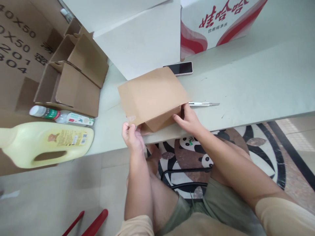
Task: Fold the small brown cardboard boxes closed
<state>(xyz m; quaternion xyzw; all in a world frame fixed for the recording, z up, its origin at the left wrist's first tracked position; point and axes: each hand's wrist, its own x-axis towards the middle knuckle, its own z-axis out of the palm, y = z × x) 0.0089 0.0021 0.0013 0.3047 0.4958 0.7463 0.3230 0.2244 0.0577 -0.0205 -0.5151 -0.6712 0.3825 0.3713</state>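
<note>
Shirt (204, 226) nearest us; box (164, 119) at the near edge of the table (248, 82). Left hand (133, 137) pinches the flap (150, 98), right hand (189, 120) clamps the box's end. We judge folding in hand; next calls for alignment.

Knife (201, 104) just right of carton (152, 93), room beyond
</note>
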